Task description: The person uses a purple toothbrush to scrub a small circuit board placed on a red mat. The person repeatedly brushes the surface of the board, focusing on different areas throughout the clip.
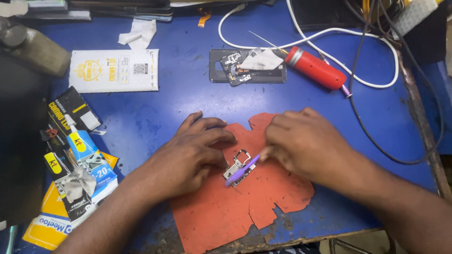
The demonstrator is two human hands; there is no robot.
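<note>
white-and-yellow flat pouch (pixel 114 70) upper left | black, blue, yellow packets (pixel 70 169) piled at left edge

Left hand (pixel 188 153) steadies circuit board (pixel 238 168); right hand (pixel 303 141) holds purple tool (pixel 242 171).
</note>
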